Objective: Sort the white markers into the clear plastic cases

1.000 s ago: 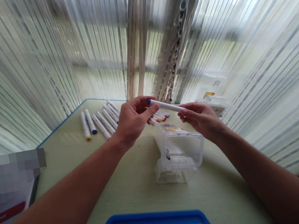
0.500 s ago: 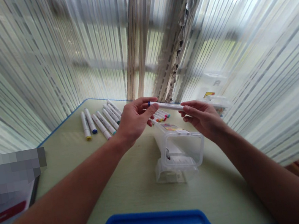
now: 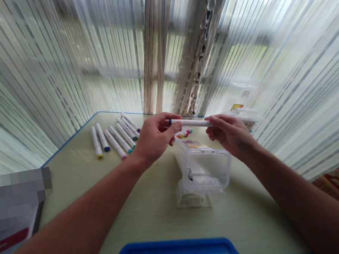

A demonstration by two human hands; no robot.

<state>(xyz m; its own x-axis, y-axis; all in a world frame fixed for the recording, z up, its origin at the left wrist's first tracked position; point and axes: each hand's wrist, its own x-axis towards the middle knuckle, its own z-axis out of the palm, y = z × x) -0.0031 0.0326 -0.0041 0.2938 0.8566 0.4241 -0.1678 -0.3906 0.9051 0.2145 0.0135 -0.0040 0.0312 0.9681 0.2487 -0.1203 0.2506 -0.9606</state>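
Both my hands hold one white marker [image 3: 193, 122] level above the table. My left hand [image 3: 154, 137] pinches its left end, by a dark blue band. At the other end, the fingers of my right hand [image 3: 231, 131] are closed on the barrel. Below the marker lies a clear plastic case [image 3: 208, 168] on its side, its open mouth towards me, with a small dark thing inside that I cannot make out. Left of my left hand several white markers [image 3: 115, 143] with coloured ends lie in a loose row. More coloured marker ends [image 3: 183, 132] show behind the case.
Another clear container [image 3: 246, 115] stands at the back right, by the string curtain [image 3: 109, 45]. The pale table [image 3: 133, 221] has a blue edge and a blue tray [image 3: 178, 252] at its front. A partly pixelated flat item [image 3: 11, 233] lies at the left.
The marker has turned about its length: the print on its barrel has gone from view and a plain white side shows. Both hands have shifted only slightly.
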